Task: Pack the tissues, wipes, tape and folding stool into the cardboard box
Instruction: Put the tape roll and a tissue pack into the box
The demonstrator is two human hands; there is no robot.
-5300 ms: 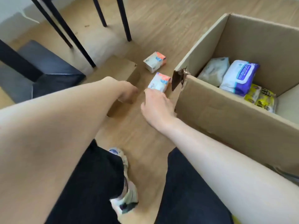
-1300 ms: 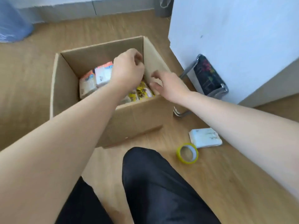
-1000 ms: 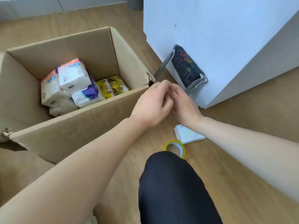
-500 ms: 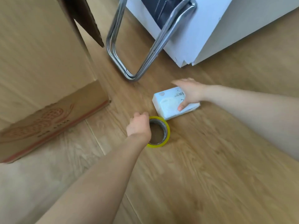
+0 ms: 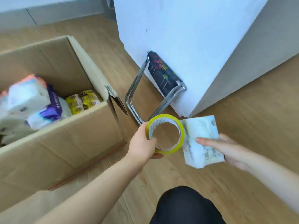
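Note:
My left hand (image 5: 142, 147) grips a yellow roll of tape (image 5: 182, 131), held up off the floor to the right of the cardboard box (image 5: 68, 147). My right hand (image 5: 226, 148) holds a white pack of tissues (image 5: 202, 141) right beside the tape. The open box at the left contains white and orange tissue packs (image 5: 26, 94), a purple-and-white pack of wipes (image 5: 53, 109) and yellow packets (image 5: 84, 101). The folding stool (image 5: 159, 78), folded, with chrome legs and a dark patterned seat, leans against a white cabinet behind my hands.
The white cabinet (image 5: 186, 38) stands at the upper right on the wooden floor (image 5: 250, 102). A torn box flap (image 5: 116, 101) sticks out toward the stool. My dark-trousered knee (image 5: 186, 206) is at the bottom centre. A grey baseboard (image 5: 48, 10) runs along the back.
Both hands have lifted off the floor: the left now holds the tape roll and the right holds the tissue pack, both raised beside the box. The view has pulled back up.

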